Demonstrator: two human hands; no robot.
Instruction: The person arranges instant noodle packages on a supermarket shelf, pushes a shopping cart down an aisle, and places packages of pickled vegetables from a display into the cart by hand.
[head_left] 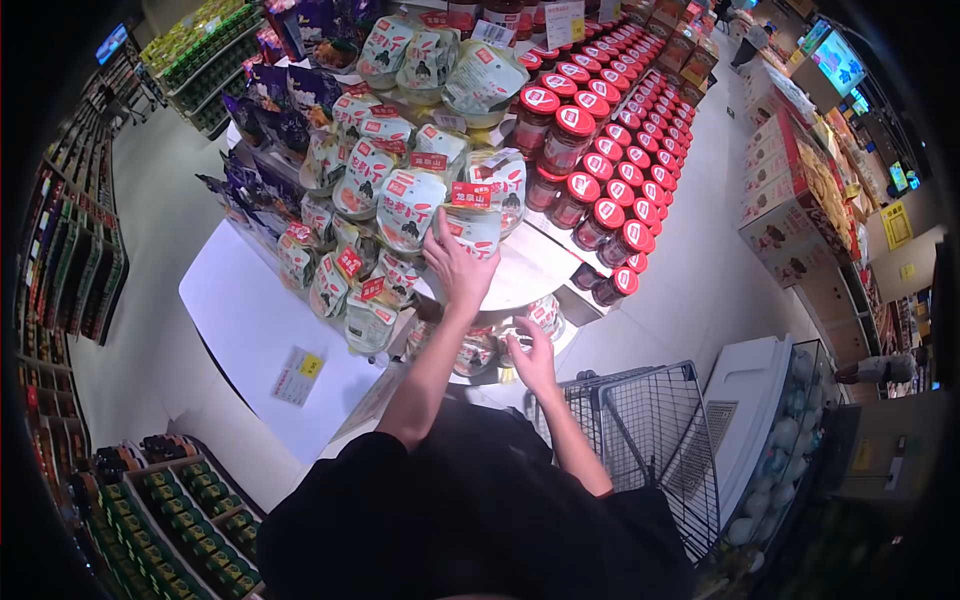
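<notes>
**Packs stacked, one under the left hand**

Left of the front pack (472,232) stand purple bags (268,182), then stacked packs (368,180), already layered. The left hand (462,268) lies against the front pack at the stack's near edge, its grip hidden; handling looks unfinished. Below that pack, the right hand (532,357) curves, fingers parted, near lower packs (546,314). To the pack's right stand jars (575,122).

L arm (436,362) fwd, R fingers (527,328) half-curled
</notes>
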